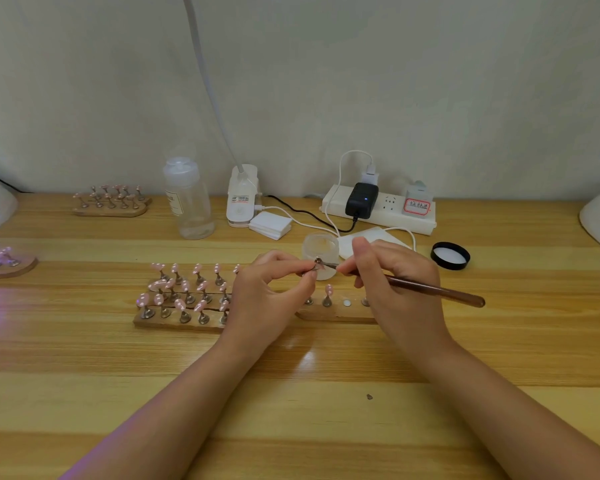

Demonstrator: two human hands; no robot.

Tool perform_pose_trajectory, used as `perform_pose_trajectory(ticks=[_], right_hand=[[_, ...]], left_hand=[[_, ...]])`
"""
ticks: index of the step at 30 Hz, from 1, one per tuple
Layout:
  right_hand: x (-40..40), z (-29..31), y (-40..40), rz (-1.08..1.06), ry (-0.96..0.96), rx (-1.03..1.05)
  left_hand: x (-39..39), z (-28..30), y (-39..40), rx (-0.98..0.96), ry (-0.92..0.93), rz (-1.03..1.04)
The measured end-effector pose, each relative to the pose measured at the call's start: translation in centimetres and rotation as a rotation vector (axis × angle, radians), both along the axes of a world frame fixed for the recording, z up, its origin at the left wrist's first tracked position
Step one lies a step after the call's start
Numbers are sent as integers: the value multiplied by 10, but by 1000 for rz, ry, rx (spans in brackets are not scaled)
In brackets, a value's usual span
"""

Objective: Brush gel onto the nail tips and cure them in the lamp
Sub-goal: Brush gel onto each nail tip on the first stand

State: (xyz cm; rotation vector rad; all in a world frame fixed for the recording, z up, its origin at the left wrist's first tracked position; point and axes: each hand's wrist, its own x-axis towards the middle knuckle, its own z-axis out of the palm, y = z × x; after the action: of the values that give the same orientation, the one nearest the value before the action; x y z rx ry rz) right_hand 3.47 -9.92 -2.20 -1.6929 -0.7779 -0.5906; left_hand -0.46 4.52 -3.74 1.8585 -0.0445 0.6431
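— Nearest, over the counter (291,393)?
— Left hand (267,299) pinching a nail tip (317,266) on its stand; right hand (392,278) gripping the brush (437,291), bristles touching that tip.
— Beyond?
— Wooden holder (174,322) of pink tips beneath, open gel jar (321,247) just behind, power strip (378,211) farthest.

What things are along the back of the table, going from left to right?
Wooden stand of pink nail tips → clear bottle → white clip lamp base → stack of white pads → power strip with black adapter → black jar lid.
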Motion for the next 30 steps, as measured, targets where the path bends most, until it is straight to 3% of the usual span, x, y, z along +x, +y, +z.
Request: perform_pose_trajectory(ticks=[7, 17, 30], right_hand=[[0, -3, -4, -2, 41, 109], [0, 1, 0, 14, 49, 10], [0, -2, -4, 9, 40, 122]], left_hand=[[0, 0, 0, -2, -10, 1], [-1, 2, -2, 1, -3, -10], [-2, 3, -2, -10, 0, -28]])
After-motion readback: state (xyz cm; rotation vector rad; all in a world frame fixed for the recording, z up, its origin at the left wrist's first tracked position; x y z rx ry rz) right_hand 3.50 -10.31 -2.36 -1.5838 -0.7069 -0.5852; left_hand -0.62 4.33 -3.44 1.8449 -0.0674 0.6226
